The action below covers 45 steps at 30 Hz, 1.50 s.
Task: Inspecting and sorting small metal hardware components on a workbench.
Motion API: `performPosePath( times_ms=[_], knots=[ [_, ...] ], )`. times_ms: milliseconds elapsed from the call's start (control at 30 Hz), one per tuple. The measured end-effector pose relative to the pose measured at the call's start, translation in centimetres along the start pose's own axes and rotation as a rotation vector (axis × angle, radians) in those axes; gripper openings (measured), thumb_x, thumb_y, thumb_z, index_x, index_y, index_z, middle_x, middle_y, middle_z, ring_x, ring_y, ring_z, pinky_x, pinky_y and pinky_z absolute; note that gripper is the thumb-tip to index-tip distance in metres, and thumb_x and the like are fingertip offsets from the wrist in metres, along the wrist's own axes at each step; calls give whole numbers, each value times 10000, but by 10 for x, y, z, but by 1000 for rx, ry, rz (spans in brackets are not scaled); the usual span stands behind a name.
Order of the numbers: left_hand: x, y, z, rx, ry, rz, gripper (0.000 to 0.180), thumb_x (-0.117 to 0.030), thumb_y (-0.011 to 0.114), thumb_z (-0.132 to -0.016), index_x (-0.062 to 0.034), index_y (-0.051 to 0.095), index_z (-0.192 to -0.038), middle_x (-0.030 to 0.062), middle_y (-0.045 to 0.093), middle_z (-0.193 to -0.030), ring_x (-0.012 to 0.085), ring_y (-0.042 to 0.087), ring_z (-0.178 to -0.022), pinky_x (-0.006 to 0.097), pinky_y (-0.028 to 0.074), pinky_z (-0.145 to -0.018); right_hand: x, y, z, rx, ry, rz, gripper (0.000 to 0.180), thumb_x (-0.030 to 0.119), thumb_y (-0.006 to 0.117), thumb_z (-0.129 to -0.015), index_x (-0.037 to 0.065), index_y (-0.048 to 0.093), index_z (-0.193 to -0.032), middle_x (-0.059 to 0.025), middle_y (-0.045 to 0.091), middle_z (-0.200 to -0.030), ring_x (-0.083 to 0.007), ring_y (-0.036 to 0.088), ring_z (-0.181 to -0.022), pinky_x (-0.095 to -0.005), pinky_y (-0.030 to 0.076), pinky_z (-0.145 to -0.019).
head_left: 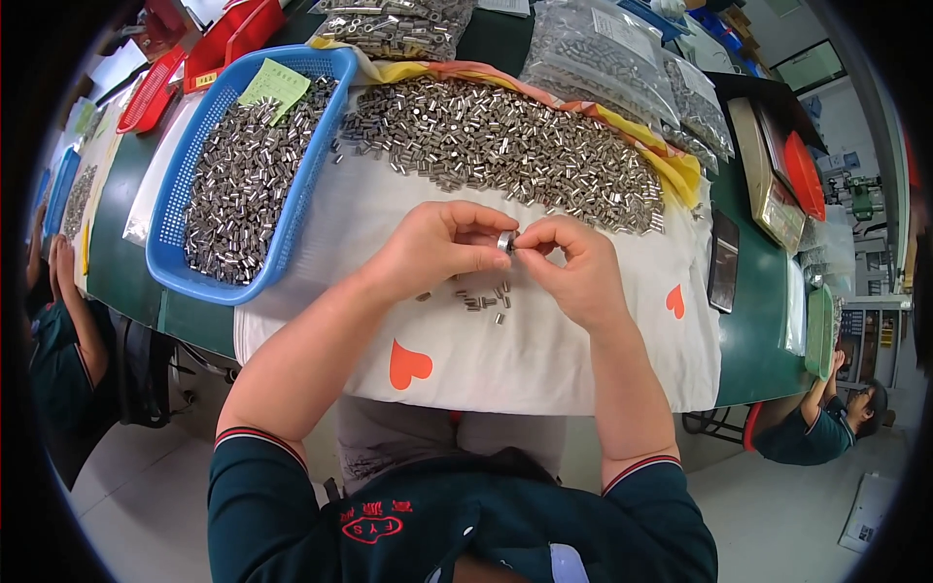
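head view: left hand (435,245) and right hand (577,264) pinch a silver piece (504,241), its long axis roughly fore-and-aft.

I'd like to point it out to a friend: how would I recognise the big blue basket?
Start at the white cloth spread on the green table. Along the cloth's left side sits a long blue basket with holes in its walls, filled with small metal cylinders. Unlike the red trays beyond it, it carries a yellowish-green note on its load.
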<state>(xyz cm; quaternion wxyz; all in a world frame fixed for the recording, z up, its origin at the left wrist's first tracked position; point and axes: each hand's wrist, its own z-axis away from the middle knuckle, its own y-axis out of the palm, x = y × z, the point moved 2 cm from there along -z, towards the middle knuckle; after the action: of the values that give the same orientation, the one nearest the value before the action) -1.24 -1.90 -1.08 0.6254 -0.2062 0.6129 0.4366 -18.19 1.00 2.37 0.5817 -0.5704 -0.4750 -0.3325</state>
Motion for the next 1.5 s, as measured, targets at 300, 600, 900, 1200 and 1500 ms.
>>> performPosePath(
  times_ms=[300,600,900,1200,1500],
  knots=[
    [-7,2,2,-104,-13,-153,317,-40,685,-737,11,602,-1038,28,619,-850,58,565,-752,194,468,-664,9,8,4,-121,-257,378,75,-3,637,-696,16,607,-762,-55,602,-748,-147,573,-713,-249,449,-631],
    [-3,3,3,2,-52,-103,356,32,675,-720,28,574,-1061,30,613,-886,63,573,-771,198,478,-681,-3,-10,-2,0,99,82,113,29,637,-730,24,631,-842,-6,614,-793,-78,533,-693,-218,433,-644],
    [-5,4,2,60,-31,-74,316,-19,683,-734,12,587,-1033,22,610,-863,65,572,-794,201,478,-713,-32,-25,-17,-235,-170,724,68,83,615,-723,72,636,-787,-64,584,-754,-230,555,-737,-342,448,-677],
    [-4,-1,0,26,-17,8,340,-5,654,-753,5,557,-1079,21,607,-896,71,578,-804,203,477,-736,-22,-15,-18,-182,-251,917,70,82,611,-696,51,617,-759,-74,575,-749,-248,540,-735,-347,429,-679],
    [-4,1,0,16,38,86,339,-6,648,-760,17,547,-1083,46,618,-940,81,584,-844,209,482,-744,2,-2,1,-37,-36,16,84,16,627,-712,16,607,-793,-34,602,-752,-105,573,-694,-232,461,-627]
  ],
)
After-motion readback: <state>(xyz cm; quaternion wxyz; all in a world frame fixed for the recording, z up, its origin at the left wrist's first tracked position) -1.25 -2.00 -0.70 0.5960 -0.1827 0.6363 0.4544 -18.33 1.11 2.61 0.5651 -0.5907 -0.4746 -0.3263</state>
